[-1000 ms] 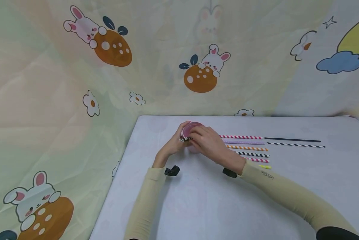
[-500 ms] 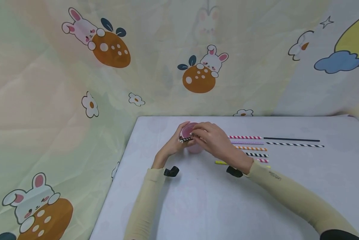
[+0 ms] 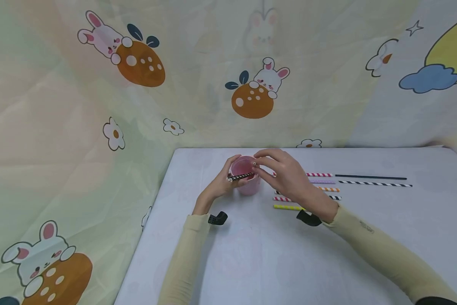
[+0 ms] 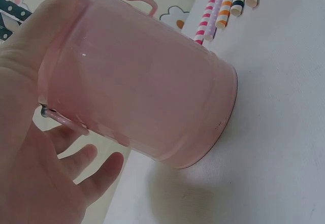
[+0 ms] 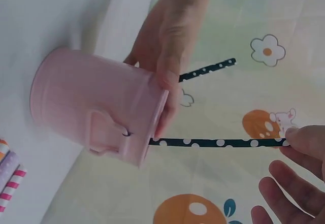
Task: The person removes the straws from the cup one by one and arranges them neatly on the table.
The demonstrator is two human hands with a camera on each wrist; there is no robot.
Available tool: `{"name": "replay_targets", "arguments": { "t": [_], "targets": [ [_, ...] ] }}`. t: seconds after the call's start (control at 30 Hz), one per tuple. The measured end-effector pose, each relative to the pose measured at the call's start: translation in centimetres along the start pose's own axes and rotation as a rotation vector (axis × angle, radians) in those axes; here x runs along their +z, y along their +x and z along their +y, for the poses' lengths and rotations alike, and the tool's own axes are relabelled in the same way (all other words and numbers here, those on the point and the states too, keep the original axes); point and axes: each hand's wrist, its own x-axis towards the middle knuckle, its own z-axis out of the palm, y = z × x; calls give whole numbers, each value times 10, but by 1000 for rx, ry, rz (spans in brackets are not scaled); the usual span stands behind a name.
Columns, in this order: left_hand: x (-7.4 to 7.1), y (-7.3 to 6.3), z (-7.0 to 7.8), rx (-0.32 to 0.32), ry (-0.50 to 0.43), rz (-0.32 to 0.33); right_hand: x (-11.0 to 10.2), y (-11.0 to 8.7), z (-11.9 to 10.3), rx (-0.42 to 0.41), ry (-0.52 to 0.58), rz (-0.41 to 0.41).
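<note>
A pink bucket with small side handles is at the white table. My left hand grips it near the rim, thumb over the near side in the left wrist view. My right hand pinches the end of a black straw with white dots between thumb and finger, its other fingers spread. That straw runs into the bucket's mouth in the right wrist view; its lower end is hidden. A second dotted black straw leans out of the mouth beside my left hand.
Right of the bucket lies a row of paper straws, among them a pink-striped straw, an orange-striped straw and a yellow straw. A plain black straw and a black-and-white striped straw lie farther right. A printed curtain hangs behind.
My right hand has moved right and slightly up from the bucket's mouth, its fingers spreading. More of the bucket and the leaning straw shows. The left hand stays in place.
</note>
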Motion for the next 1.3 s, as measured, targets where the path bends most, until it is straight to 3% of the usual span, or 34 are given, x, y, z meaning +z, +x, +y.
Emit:
{"name": "replay_targets", "arguments": {
  "t": [0.37,0.53,0.7,1.13,1.3],
  "targets": [
    [-1,2,5,-24,-4,-38,-34,-7,1,-1,48,95],
    [0,1,4,-32,6,-18,-52,-15,0,16,114,142],
    [1,0,3,-8,12,6,-68,-19,0,6,107,165],
    [0,-2,6,-34,-25,5,-87,-39,18,104,-49,39],
    [1,-1,6,-21,-8,7,-93,-51,27,136,-156,-47]
  ]
}}
